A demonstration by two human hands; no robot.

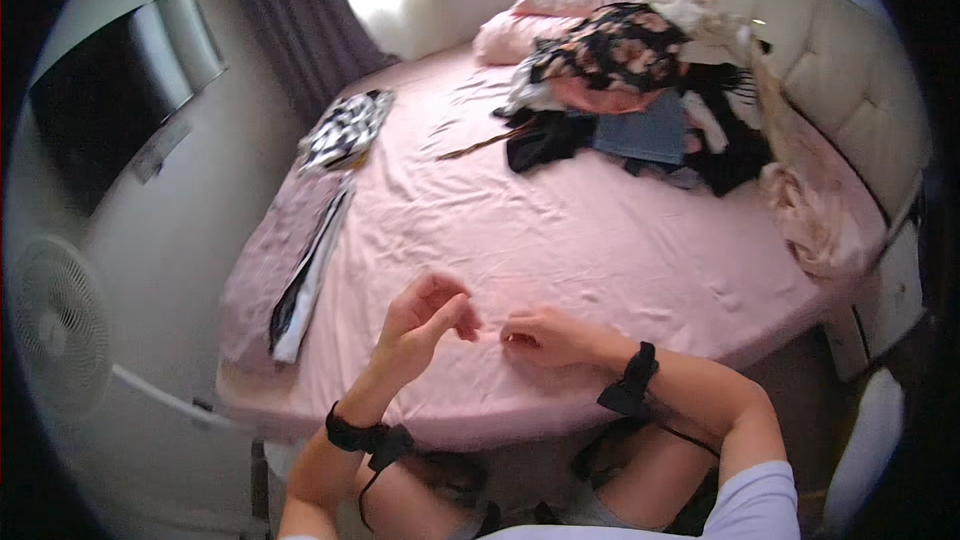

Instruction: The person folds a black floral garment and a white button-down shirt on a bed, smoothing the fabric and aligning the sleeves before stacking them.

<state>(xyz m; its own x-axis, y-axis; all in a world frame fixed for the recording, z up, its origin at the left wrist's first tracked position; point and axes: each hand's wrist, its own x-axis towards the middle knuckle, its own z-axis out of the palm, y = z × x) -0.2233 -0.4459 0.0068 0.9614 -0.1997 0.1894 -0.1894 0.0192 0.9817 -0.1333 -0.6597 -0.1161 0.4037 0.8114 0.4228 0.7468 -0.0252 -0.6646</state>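
My left hand hovers over the near part of the pink bed sheet, its fingers loosely bent and the thumb apart from them. No object shows in it. Just to its right, my right hand is held palm down and low over the sheet. Its fingers curl under with a gap to the thumb, and nothing visible is between them. A small bright spot shows on that hand. Black straps with small dark blocks, one a strap on my right arm, circle both wrists.
A heap of clothes lies at the far right, with a floral garment and a denim piece. Along the left edge lie a checkered cloth and a folded black-and-white garment. A white fan stands left of the bed.
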